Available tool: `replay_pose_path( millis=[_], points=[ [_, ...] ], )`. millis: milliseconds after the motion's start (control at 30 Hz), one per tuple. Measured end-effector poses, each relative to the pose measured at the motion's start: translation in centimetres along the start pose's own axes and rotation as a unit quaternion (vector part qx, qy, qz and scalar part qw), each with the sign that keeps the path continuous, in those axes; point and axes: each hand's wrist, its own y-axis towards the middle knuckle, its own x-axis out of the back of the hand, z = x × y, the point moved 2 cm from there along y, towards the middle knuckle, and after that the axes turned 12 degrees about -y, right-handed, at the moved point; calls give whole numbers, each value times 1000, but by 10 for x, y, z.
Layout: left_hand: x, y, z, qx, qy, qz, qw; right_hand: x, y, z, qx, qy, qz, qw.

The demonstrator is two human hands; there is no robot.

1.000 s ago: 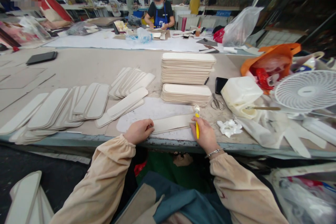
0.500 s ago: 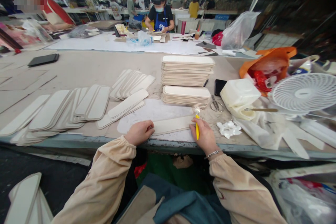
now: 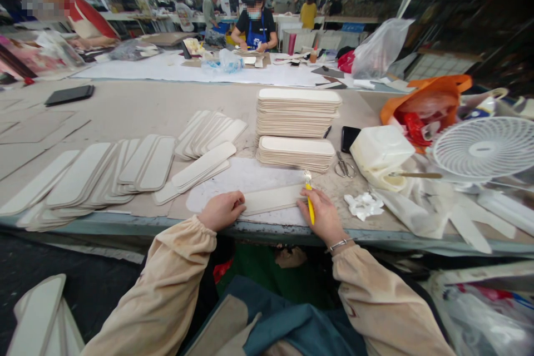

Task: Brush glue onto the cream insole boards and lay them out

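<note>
A long off-white panel (image 3: 273, 199) with rounded ends lies near the table's front edge. Its left end is pinched between the thumb and fingers of my left hand (image 3: 223, 210). My right hand (image 3: 323, 217) is closed around a small yellow-handled brush (image 3: 309, 203), whose whitish head points up and away from me. Fingers of that hand touch the panel's right end and partly hide it. Beyond the panel stand neat stacks of similar panels, a tall one (image 3: 297, 117) and a lower one (image 3: 295, 154) in front. More panels (image 3: 89, 178) lie fanned out on the left.
Right of the stacks are scissors (image 3: 344, 166), a black phone (image 3: 349, 138), a cut white plastic jug (image 3: 381, 150), crumpled white scraps (image 3: 364, 204), a white fan grille (image 3: 484, 147) and an orange bag (image 3: 425, 103). A co-worker (image 3: 255, 22) works across the table.
My right hand has shifted slightly left with the brush, and the brush's head has tipped a little to the left. My left hand and the panel look unmoved.
</note>
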Motion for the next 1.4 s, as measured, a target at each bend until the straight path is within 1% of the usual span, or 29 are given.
replay_pose_path(
  millis=[700,967,1400],
  points=[
    [-1,0,1,-3,-11,-5,1000,-4,-1,-3,7,-3,-4,1000],
    [-2,0,2,-2,-9,-7,1000,-7,-3,-5,12,-22,-14,1000],
    [-3,1,2,-2,-9,-9,1000,-7,-3,-5,12,-5,-3,1000]
  ],
)
